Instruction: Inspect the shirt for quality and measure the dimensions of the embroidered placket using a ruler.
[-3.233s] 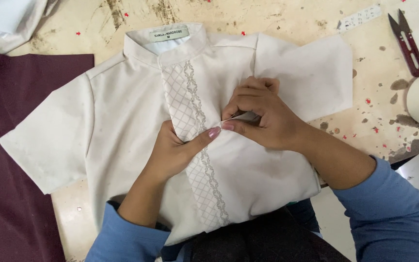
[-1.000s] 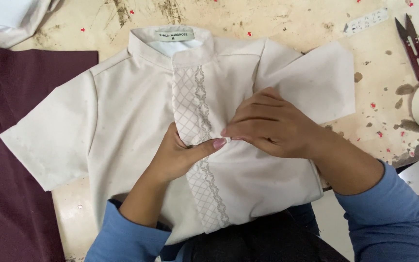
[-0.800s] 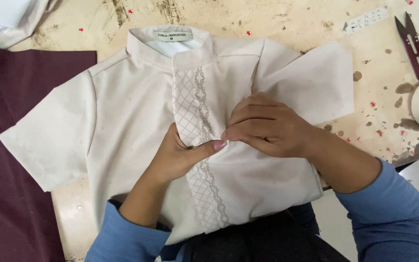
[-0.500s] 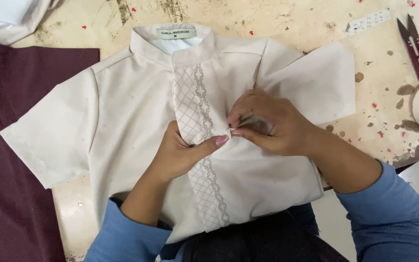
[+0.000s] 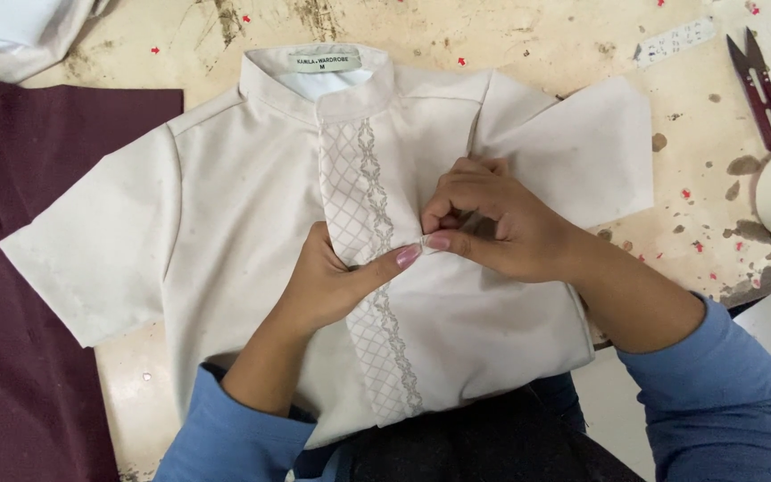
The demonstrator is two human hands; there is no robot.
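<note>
Your left hand [image 5: 332, 286] lies mostly flat, thumb extended, pressing the embroidered lattice placket of the cream short-sleeved cotton shirt [image 5: 234, 232] spread across mid-frame. Your right hand [image 5: 493, 223] curls, fingertips pinching a small fold of shirt fabric beside the placket. A small pale rectangular label [image 5: 324, 61] sits inside the collar, top centre. Maroon cloth [image 5: 20, 295] lies left; dark red thread snips [image 5: 760, 89] upper right.

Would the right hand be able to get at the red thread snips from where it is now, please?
Probably yes: the right hand pinches the white shirt placket, and bare table lies between it and the red thread snips; it must let go first.
</note>
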